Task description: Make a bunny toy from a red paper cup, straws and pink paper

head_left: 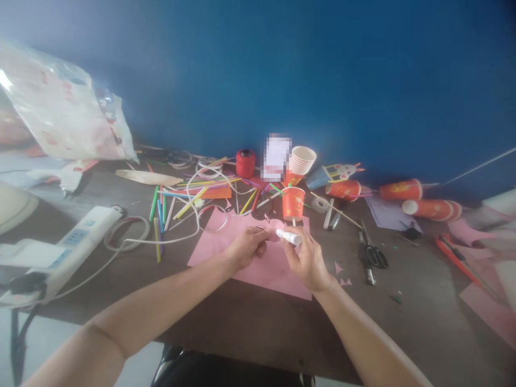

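Note:
Over a pink paper sheet (217,236) on the dark table, both of my hands are close together. My right hand (308,260) is closed round a short white tube (289,236), which looks like a glue stick, its narrow end pointing left. My left hand (250,248) pinches a small pink paper piece (274,228), and the tube's tip is at that piece. Whether the tip touches it I cannot tell. Just beyond my hands stands an orange paper cup (293,203) with a stick below it and a green straw at its top.
Loose coloured straws (193,199) and a white cable (161,240) lie left of centre. A power strip (80,242) sits further left. Black scissors (374,253) and a red cutter (463,263) lie to the right. Stacked cups (303,158) stand at the back, near red yarn (245,164).

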### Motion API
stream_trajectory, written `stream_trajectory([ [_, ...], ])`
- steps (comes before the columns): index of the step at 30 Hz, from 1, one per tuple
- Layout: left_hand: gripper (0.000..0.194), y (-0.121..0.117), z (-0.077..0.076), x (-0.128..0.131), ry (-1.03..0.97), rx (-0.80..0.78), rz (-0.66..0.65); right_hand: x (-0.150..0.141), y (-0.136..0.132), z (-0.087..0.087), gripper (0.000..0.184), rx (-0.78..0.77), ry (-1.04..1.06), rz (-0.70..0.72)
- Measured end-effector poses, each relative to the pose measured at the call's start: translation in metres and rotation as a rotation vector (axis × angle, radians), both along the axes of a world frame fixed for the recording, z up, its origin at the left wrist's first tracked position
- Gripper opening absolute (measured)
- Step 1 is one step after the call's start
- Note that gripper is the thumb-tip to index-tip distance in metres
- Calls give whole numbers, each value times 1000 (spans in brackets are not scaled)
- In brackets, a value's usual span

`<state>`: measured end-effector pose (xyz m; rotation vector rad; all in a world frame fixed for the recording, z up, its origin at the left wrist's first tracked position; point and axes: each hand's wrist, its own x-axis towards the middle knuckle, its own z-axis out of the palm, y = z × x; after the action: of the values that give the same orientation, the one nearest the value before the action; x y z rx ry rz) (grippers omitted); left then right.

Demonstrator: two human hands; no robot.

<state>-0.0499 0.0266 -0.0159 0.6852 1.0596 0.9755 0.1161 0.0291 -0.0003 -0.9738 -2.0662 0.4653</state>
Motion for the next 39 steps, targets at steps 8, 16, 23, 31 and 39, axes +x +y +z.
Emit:
stream_trajectory([
  [8,33,0,-4,-2,96,55,-75,0,-1,2,20,-41,17,12],
  [16,34,-1,-3,-1,114,50,-88,0,2,0,19,-39,26,-23],
  [23,34,1,-3,-2,81,46,-66,0,2,1,17,-54,20,-36],
  [31,29,3,1,-2,-5,-10,-35,8,9,0,17,-31,59,-93],
  [39,25,5,0,-7,-60,-56,-56,11,5,2,18,-15,70,-83],
])
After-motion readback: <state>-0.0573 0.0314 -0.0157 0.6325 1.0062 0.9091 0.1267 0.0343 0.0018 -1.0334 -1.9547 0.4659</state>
